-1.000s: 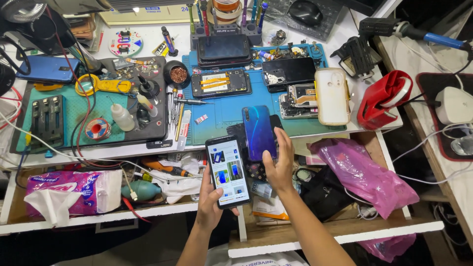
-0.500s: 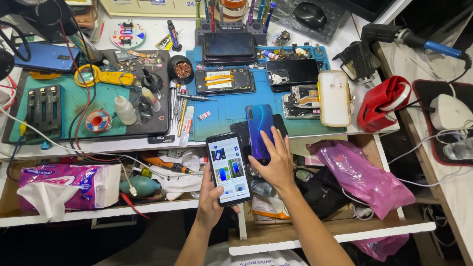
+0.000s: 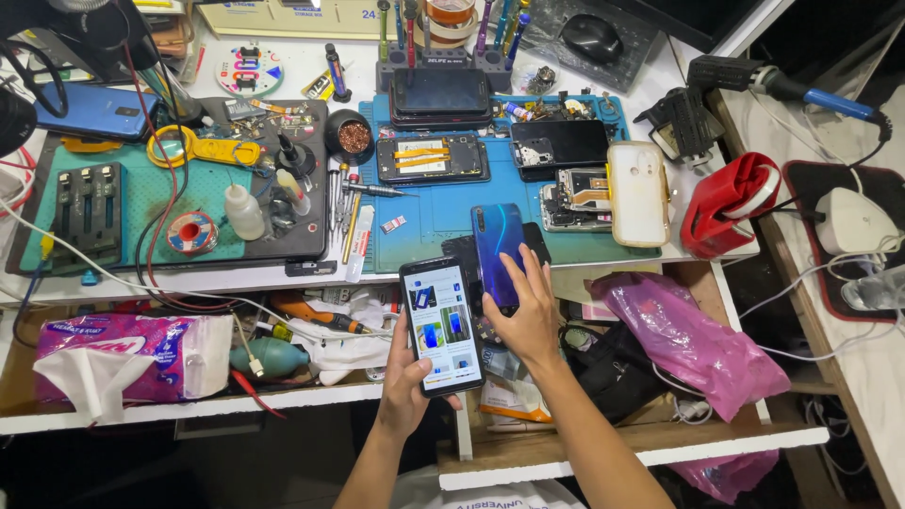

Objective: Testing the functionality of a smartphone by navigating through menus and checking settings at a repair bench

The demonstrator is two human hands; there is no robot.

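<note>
Item: a lit phone point(image 3: 441, 325), slim, glossy and black-framed, is gripped in the left hand point(image 3: 407, 382), fingers curled round its lower edge, over the open drawer point(image 3: 622, 451).

Item: a blue phone point(image 3: 498, 253), glassy back upward, lies at the front edge of the blue mat point(image 3: 443, 212); the right hand point(image 3: 523, 316) is laid on its lower end, fingers spread and touching rather than closed.

Step judged: the blue phone is being taken up or set down. A firm pinch on its smooth sides would be called for next.

Nearby: crinkled pink bag point(image 3: 693, 339), soft tissue pack point(image 3: 123, 363).
</note>
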